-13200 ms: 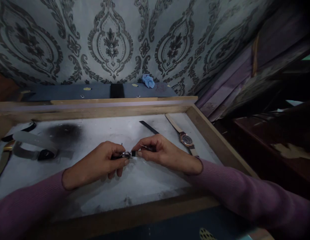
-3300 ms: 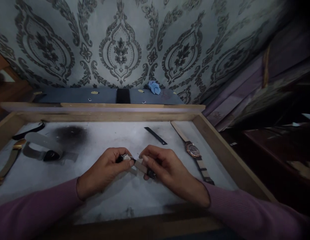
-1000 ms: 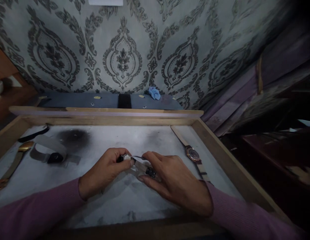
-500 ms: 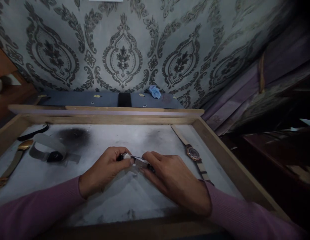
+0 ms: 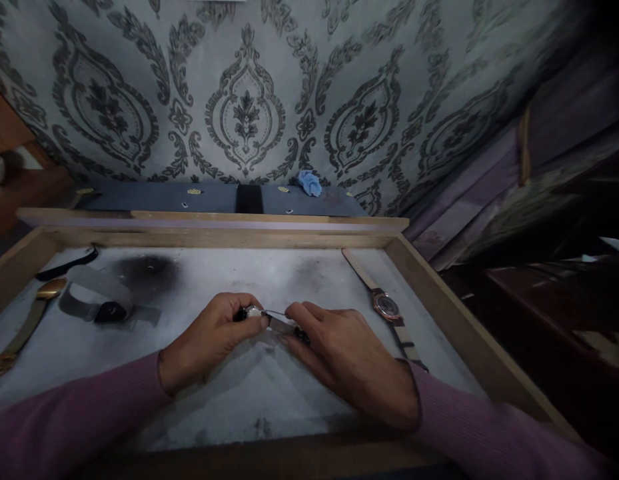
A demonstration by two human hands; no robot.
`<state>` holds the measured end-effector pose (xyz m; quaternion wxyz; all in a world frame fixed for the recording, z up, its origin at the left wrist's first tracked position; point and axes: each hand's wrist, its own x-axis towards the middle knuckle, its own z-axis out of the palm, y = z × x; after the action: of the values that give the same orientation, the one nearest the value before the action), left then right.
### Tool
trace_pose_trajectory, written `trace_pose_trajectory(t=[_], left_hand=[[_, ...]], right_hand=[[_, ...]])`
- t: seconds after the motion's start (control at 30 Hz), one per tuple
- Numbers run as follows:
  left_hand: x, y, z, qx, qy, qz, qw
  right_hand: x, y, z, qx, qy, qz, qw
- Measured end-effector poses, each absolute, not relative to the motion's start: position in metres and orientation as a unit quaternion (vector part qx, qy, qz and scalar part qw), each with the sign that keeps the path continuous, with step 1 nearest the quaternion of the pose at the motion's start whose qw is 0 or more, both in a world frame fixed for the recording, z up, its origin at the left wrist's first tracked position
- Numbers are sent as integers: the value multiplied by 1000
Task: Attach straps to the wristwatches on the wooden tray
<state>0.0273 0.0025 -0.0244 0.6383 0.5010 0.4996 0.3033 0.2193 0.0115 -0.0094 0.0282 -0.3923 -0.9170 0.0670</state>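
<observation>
My left hand pinches a small wristwatch between thumb and fingers, its pale round face partly covered. My right hand is closed around a thin, rod-like tool, whose tip meets the edge of the watch. Below the rod, a flat grey strip runs from the watch to a dark piece under my right fingers; I cannot tell whether it is strap or blade. Both hands are over the white-bottomed wooden tray.
A brown-strapped watch lies at the right in the tray. On the left are a grey-banded watch, a gold-coloured watch and a black strap. Behind the tray, a blue crumpled cloth lies near the patterned wall.
</observation>
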Motion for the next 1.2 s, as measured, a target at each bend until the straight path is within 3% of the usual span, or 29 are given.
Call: trace_pose_trajectory(t=[0.33,0.53,1.0,1.2], left_hand=[[28,3,-24,495,501,291,647],[27,2,-30,503,500,305,636],[32,1,-36,481,517,308,638],[33,1,-27,508,526,285,620]], right_hand=[[219,11,-13,-369,-929,18,35],[220,11,-10,-391,-919,43,23],[230,24,-7,-448,-870,174,114],[225,60,-10,-483,-871,80,31]])
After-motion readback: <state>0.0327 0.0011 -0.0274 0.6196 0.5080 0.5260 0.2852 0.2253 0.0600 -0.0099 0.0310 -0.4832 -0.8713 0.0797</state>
